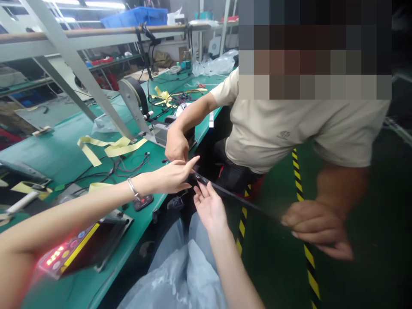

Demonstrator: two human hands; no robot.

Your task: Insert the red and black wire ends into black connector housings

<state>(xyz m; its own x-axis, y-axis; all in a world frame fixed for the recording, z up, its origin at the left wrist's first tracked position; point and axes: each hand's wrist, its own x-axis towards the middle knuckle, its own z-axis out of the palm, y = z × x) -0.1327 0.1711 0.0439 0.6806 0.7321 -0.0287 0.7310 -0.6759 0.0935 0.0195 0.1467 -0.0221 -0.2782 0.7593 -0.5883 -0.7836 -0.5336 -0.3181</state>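
Note:
A long thin black strip (231, 194) runs taut from beside my hands to a co-worker's hand (317, 225) at the right. My left hand (175, 176) is at the strip's near end, index finger stretched out and thumb apart from it. It overlaps the co-worker's other hand (177, 143), which is closed just behind. Just below the strip, my right hand (210, 205) is turned palm up, with its fingers loosely bent and spread. Its fingertips are close to the strip; whether they touch it is unclear. A small dark part near those fingertips is too blurred to name.
On the green workbench (48, 143) are a tape dispenser (141, 107), yellow tape strips (119, 148), tangled cables (120, 167) and a device with a red lit display (69, 253). The co-worker (273, 133) sits close at the right. Black-and-yellow tape (310, 262) marks the floor.

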